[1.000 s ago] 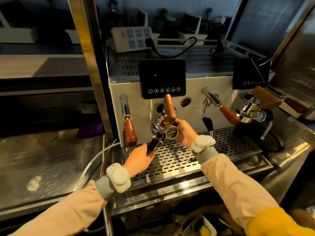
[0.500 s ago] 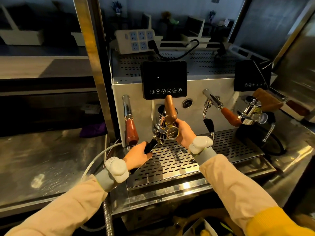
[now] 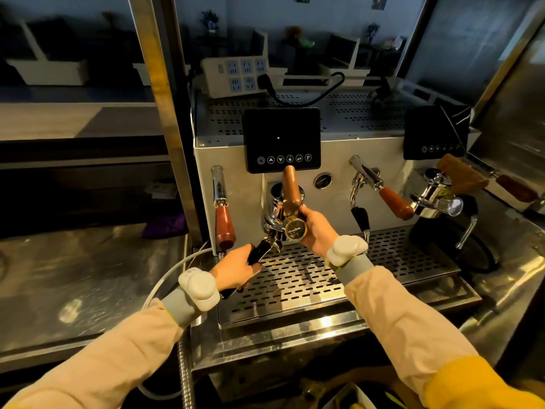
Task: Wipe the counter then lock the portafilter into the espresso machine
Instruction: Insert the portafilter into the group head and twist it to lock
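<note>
The white espresso machine (image 3: pixel 236 160) fills the middle of the view. My left hand (image 3: pixel 236 268) is closed around the portafilter's black handle (image 3: pixel 259 251), which points down and to the left from the chrome group head (image 3: pixel 272 215). The portafilter's basket end sits up under the group head. My right hand (image 3: pixel 317 228) holds the right side of the group head, next to the round pressure gauge (image 3: pixel 295 229). A brown wooden lever (image 3: pixel 290 188) stands upright above the group head.
A perforated drip tray (image 3: pixel 324 278) lies under both hands. A steam wand with a red-brown handle (image 3: pixel 224 222) hangs left of the group head, another lever (image 3: pixel 393 202) and a second group (image 3: pixel 436 199) stand to the right. The steel counter (image 3: pixel 73 284) with a purple cloth (image 3: pixel 165 227) is at left.
My left hand has slid further down the black handle, swinging it toward the left. The right hand stays on the group head. The camera has shifted slightly.
</note>
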Motion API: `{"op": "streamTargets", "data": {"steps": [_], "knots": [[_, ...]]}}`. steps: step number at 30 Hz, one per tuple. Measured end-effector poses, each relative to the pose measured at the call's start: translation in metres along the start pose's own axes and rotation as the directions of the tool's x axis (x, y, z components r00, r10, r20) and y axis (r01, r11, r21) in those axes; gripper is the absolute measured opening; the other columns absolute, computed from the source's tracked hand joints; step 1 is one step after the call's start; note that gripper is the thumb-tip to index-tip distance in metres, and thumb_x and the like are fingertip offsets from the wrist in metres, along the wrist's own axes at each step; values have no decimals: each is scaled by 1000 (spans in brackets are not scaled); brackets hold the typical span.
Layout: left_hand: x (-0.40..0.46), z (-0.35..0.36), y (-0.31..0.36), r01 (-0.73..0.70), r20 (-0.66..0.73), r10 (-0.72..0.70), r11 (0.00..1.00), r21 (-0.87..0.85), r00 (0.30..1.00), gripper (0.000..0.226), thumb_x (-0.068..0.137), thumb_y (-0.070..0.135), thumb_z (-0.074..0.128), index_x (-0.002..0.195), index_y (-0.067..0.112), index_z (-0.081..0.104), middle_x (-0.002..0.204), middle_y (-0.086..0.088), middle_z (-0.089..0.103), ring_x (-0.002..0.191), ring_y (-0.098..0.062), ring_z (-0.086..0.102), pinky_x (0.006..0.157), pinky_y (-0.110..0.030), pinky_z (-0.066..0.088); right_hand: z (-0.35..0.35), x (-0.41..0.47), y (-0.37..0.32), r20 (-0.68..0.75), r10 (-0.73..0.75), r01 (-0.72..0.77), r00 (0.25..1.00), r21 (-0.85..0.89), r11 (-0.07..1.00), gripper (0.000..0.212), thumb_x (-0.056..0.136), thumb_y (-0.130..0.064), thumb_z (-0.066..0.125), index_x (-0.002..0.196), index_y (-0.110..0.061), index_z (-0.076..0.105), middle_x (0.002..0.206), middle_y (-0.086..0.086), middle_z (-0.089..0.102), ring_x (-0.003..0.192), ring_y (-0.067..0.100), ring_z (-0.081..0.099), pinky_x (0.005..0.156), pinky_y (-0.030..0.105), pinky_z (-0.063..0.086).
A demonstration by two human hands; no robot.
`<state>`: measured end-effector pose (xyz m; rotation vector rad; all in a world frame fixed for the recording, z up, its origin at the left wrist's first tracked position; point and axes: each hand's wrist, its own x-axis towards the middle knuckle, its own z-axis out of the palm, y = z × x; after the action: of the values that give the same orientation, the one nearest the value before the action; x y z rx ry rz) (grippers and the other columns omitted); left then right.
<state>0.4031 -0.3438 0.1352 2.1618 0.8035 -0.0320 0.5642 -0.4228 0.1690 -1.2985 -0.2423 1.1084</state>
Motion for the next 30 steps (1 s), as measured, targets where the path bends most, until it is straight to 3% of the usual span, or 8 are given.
{"op": "streamTargets", "data": {"steps": [3, 8, 14, 19, 21, 25, 30], "knots": [[0, 2, 3, 3, -46, 0, 997, 81, 999, 12, 88, 21, 51, 87, 16, 40, 69, 3, 48, 50, -8, 50, 39, -17, 38, -2, 2, -1, 39, -6, 6, 999, -21, 1000, 32, 100, -30, 30, 89, -17, 56, 80, 3, 61, 74, 13, 58, 61, 27, 49], [-3, 16, 10, 27, -74, -29, 999, -37, 997, 12, 87, 22, 49, 82, 19, 38, 67, 3, 52, 48, -10, 52, 43, -19, 38, -4, 7, -7, 44, -37, 40, 998, -69, 997, 30, 100, -20, 28, 87, -13, 54, 79, 5, 59, 71, 14, 57, 61, 30, 48], [-8, 28, 17, 22, -153, -14, 998, 52, 988, 25, 88, 21, 46, 107, 6, 48, 99, -19, 63, 81, -30, 58, 65, -29, 36, -6, 14, -6, 32, -28, 27, 999, 1, 1000, 29, 100, -16, 28, 89, -12, 55, 78, 5, 61, 72, 15, 58, 63, 30, 47], [-8, 39, 21, 26, -188, -8, 995, 98, 982, 31, 90, 24, 43, 110, 0, 44, 102, -22, 64, 90, -35, 62, 64, -30, 36, -6, 17, -4, -9, -10, 10, 1000, 26, 1000, 25, 100, -16, 30, 114, -9, 49, 84, 6, 61, 74, 17, 60, 62, 32, 47], [-8, 42, 23, 39, -172, -22, 995, 93, 985, 32, 91, 25, 42, 110, -1, 42, 97, -22, 64, 85, -34, 62, 60, -30, 37, -6, 17, -4, -30, -24, 25, 999, 41, 999, 30, 99, -14, 31, 125, -8, 44, 91, 7, 63, 75, 18, 61, 60, 33, 47], [-8, 51, 32, 74, -51, -76, 997, -34, 996, 35, 91, 27, 43, 113, 2, 36, 79, -8, 61, 65, -18, 57, 48, -24, 37, -8, 20, -3, -45, -45, 49, 998, 81, 996, 49, 98, -10, 35, 143, -22, 20, 134, 18, 51, 83, 21, 61, 63, 38, 49], [-9, 51, 38, 112, 59, -104, 982, -150, 993, 33, 91, 25, 43, 114, 4, 32, 66, 4, 52, 54, -2, 52, 42, -16, 36, -9, 18, -4, -27, -48, 50, 998, 60, 997, 51, 98, -11, 35, 144, -26, 18, 135, 17, 51, 80, 18, 62, 60, 36, 49]]}}
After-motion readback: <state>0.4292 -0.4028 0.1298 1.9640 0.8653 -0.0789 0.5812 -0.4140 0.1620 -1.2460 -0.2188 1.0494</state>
